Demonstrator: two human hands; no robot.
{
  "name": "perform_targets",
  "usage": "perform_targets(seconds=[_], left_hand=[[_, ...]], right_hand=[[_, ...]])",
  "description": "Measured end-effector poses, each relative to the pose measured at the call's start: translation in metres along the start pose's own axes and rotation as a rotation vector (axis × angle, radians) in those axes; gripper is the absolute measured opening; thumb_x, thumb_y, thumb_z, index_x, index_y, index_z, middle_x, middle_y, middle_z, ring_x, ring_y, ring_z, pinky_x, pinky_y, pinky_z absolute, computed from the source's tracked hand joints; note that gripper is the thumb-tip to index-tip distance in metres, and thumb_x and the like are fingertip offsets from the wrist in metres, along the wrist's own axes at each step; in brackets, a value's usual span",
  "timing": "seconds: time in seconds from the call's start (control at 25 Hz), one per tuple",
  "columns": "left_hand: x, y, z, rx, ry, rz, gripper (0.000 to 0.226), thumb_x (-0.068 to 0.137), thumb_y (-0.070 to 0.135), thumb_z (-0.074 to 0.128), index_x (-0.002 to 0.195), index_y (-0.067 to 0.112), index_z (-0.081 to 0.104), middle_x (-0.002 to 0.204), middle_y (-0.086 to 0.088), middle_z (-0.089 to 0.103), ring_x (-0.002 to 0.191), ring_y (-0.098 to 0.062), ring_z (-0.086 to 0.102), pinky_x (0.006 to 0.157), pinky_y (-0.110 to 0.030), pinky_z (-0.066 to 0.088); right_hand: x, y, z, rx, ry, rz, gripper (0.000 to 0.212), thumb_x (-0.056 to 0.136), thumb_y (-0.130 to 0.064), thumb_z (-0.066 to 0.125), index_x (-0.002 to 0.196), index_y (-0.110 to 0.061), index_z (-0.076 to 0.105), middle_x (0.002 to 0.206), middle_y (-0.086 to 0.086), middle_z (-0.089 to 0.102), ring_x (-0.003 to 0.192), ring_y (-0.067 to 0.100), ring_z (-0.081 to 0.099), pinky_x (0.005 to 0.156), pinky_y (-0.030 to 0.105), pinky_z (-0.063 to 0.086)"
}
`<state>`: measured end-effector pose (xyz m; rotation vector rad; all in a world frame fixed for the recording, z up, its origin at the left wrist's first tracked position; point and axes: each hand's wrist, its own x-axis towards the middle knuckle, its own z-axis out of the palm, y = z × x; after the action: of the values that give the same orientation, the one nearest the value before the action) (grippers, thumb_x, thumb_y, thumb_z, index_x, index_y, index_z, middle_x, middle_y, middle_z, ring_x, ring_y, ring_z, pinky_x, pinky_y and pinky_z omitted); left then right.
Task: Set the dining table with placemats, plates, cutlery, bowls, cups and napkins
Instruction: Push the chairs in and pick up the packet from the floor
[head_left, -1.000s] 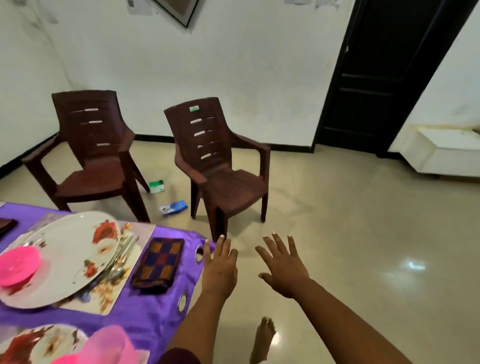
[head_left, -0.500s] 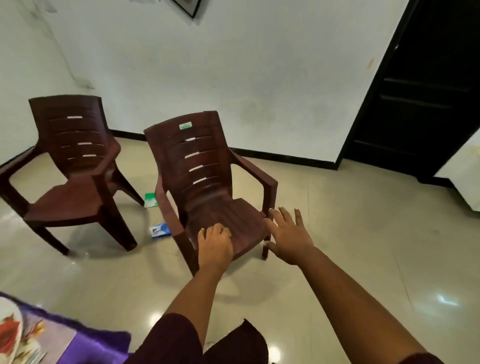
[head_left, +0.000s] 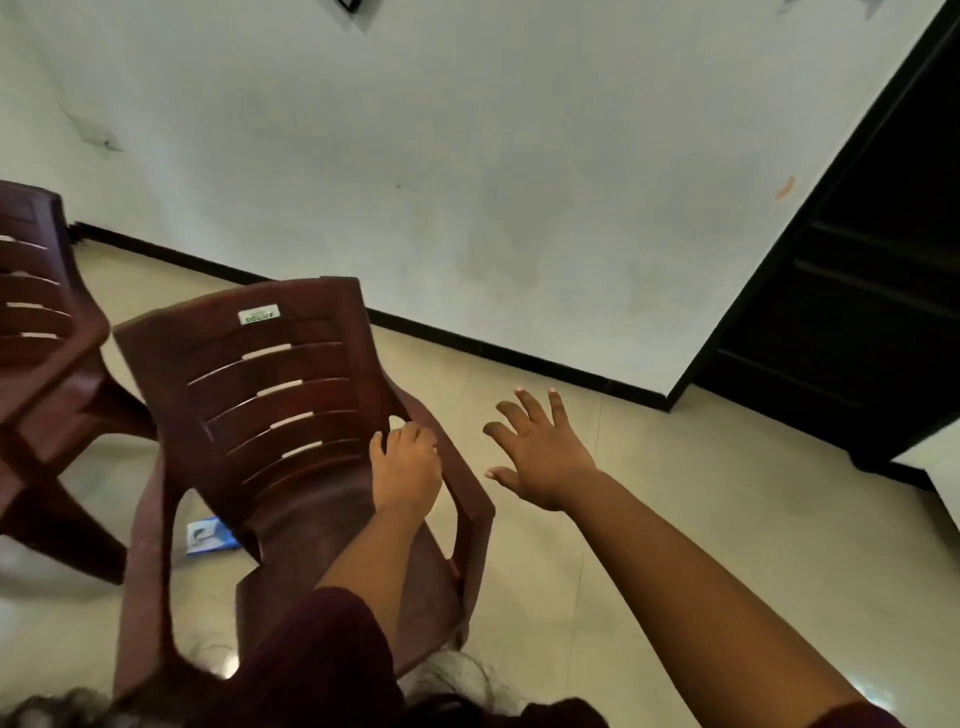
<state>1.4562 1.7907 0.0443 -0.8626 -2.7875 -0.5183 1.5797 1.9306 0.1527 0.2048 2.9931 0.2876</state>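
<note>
Left hand (head_left: 406, 465) fingers (head_left: 395, 434) curled over armrest of near brown chair (head_left: 270, 415), gripping it. Right hand (head_left: 545, 457) fingers (head_left: 530, 408) spread, holding nothing, over floor (head_left: 675, 519) beside chair. Second chair (head_left: 41, 364) left. Table-setting items out of view.

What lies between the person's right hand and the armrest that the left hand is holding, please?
Only bare floor shows between the right hand and the chair's armrest, which the left hand grips, in the head view.
</note>
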Motion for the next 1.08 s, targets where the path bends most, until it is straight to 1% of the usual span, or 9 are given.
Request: perform_targets(seconds=[0.12, 0.24, 0.48, 0.56, 0.64, 0.76, 0.88, 1.0, 1.08], left_hand=[[0.058, 0.027, 0.031, -0.004, 0.051, -0.03, 0.014, 0.083, 0.016, 0.068, 0.096, 0.013, 0.07, 0.095, -0.005, 0.065, 0.093, -0.027, 0.062, 0.097, -0.051, 0.042], [0.123, 0.045, 0.069, -0.068, 0.087, -0.227, 0.015, 0.084, 0.018, 0.068, 0.099, 0.016, 0.069, 0.098, -0.004, 0.066, 0.094, -0.027, 0.062, 0.096, -0.051, 0.043], [0.225, 0.085, 0.116, -0.158, 0.166, -0.503, 0.016, 0.086, 0.016, 0.066, 0.102, 0.014, 0.067, 0.105, -0.004, 0.065, 0.097, -0.026, 0.061, 0.091, -0.046, 0.042], [0.256, 0.088, 0.115, -0.175, 0.227, -0.606, 0.016, 0.089, 0.02, 0.063, 0.104, 0.015, 0.066, 0.108, -0.003, 0.063, 0.1, -0.027, 0.059, 0.091, -0.045, 0.041], [0.283, 0.075, 0.11, -0.185, 0.275, -0.714, 0.021, 0.093, 0.027, 0.058, 0.109, 0.015, 0.064, 0.114, -0.005, 0.061, 0.103, -0.028, 0.057, 0.09, -0.043, 0.04], [0.319, 0.041, 0.101, -0.208, 0.291, -1.009, 0.05, 0.098, 0.052, 0.04, 0.129, 0.014, 0.051, 0.131, -0.008, 0.05, 0.119, -0.027, 0.048, 0.096, -0.045, 0.039], [0.352, -0.008, 0.095, -0.308, 0.437, -1.297, 0.077, 0.09, 0.069, 0.03, 0.14, 0.011, 0.036, 0.141, -0.013, 0.039, 0.129, -0.032, 0.039, 0.103, -0.05, 0.036], [0.38, -0.055, 0.089, -0.366, 0.622, -1.471, 0.09, 0.083, 0.077, 0.031, 0.145, 0.013, 0.027, 0.148, -0.013, 0.033, 0.135, -0.034, 0.033, 0.106, -0.053, 0.033], [0.398, -0.085, 0.078, -0.355, 0.717, -1.563, 0.09, 0.083, 0.074, 0.041, 0.147, 0.013, 0.024, 0.149, -0.013, 0.032, 0.136, -0.034, 0.033, 0.107, -0.052, 0.031]], right_hand=[[0.058, 0.058, 0.015, 0.019, -0.015, -0.089, 0.062, 0.095, -0.062, 0.032, 0.146, -0.027, 0.031, 0.16, 0.005, 0.016, 0.15, 0.028, -0.005, 0.114, 0.057, -0.014], [0.129, 0.114, 0.032, 0.007, -0.017, -0.213, 0.062, 0.095, -0.063, 0.032, 0.145, -0.026, 0.033, 0.16, 0.005, 0.018, 0.15, 0.027, -0.005, 0.114, 0.056, -0.015], [0.26, 0.211, 0.04, 0.014, -0.031, -0.441, 0.059, 0.097, -0.06, 0.031, 0.145, -0.026, 0.034, 0.159, 0.004, 0.018, 0.15, 0.025, -0.005, 0.117, 0.056, -0.012], [0.304, 0.237, 0.034, 0.042, -0.061, -0.497, 0.068, 0.091, -0.07, 0.022, 0.144, -0.028, 0.035, 0.158, 0.002, 0.022, 0.15, 0.023, -0.003, 0.117, 0.054, -0.012], [0.349, 0.247, 0.028, 0.097, -0.047, -0.563, 0.086, 0.078, -0.08, 0.007, 0.143, -0.03, 0.035, 0.156, -0.001, 0.026, 0.15, 0.02, 0.0, 0.116, 0.052, -0.011], [0.423, 0.229, 0.022, 0.14, -0.028, -0.731, 0.09, 0.075, -0.076, -0.003, 0.143, -0.031, 0.036, 0.155, -0.003, 0.027, 0.15, 0.019, 0.001, 0.118, 0.051, -0.007], [0.507, 0.178, 0.011, 0.134, 0.007, -0.917, 0.086, 0.081, -0.076, -0.003, 0.142, -0.03, 0.037, 0.153, -0.002, 0.031, 0.149, 0.019, 0.006, 0.119, 0.05, -0.002], [0.579, 0.118, -0.007, 0.129, 0.053, -1.086, 0.06, 0.096, -0.057, 0.011, 0.142, -0.029, 0.037, 0.15, -0.001, 0.035, 0.148, 0.021, 0.012, 0.118, 0.05, 0.004], [0.621, 0.075, -0.025, 0.108, 0.075, -1.233, 0.044, 0.103, -0.037, 0.025, 0.146, -0.027, 0.033, 0.153, 0.001, 0.032, 0.149, 0.022, 0.011, 0.119, 0.05, 0.004]])
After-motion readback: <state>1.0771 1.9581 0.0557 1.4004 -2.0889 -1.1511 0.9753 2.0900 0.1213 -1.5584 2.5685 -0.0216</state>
